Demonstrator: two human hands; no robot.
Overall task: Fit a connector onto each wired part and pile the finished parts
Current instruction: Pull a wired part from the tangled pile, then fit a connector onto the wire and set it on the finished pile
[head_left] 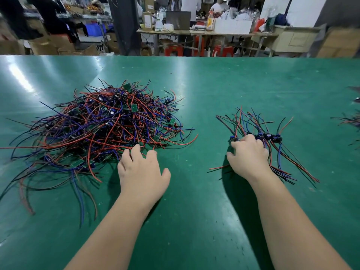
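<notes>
A big tangled heap of wired parts [101, 125], red, blue and black leads with small green boards, lies on the left of the green table [194, 211]. My left hand [142, 172] reaches to its near right edge, fingers spread and relaxed, fingertips touching the wires. To the right lies a smaller, neater pile of finished parts [268, 137] with black and blue connectors in a row. My right hand [247, 154] lies on that pile's left side, fingers curled over a part; what it holds is mostly hidden under the hand.
More wired parts [352, 119] lie at the table's right edge. Beyond the far table edge stand workbenches [204, 33], cardboard boxes, red stools and people.
</notes>
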